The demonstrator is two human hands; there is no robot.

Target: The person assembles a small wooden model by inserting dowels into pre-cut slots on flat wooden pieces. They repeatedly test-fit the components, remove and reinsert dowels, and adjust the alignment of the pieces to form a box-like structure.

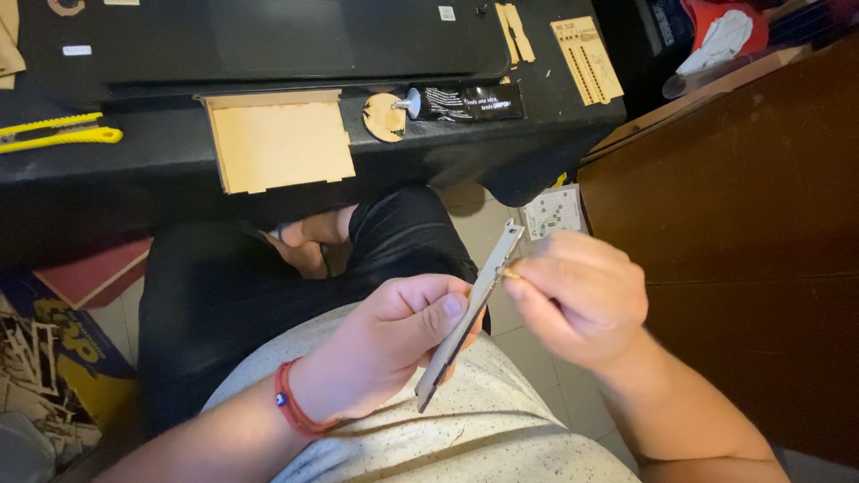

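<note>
Black desk (pixel 134 165) with shallow wooden tray (pixel 279 140); hands on thin strip (pixel 472 313).

A shallow plywood tray (pixel 279 141) lies at the black desk's (pixel 134 170) front edge. Just right of it sits a round plywood disc (pixel 384 117), touching a black glue tube (pixel 465 102). A yellow utility knife (pixel 55 132) rests near the left edge, and a perforated plywood strip (pixel 588 59) lies toward the right corner.

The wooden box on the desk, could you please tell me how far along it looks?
Done: a shallow wooden box with raised walls lies on the black desk. In hand: the left hand holds a thin strip while the right hand pinches something small against it. Left: a round wooden disc, the glue tube and a slotted wooden sheet lie loose.
</note>
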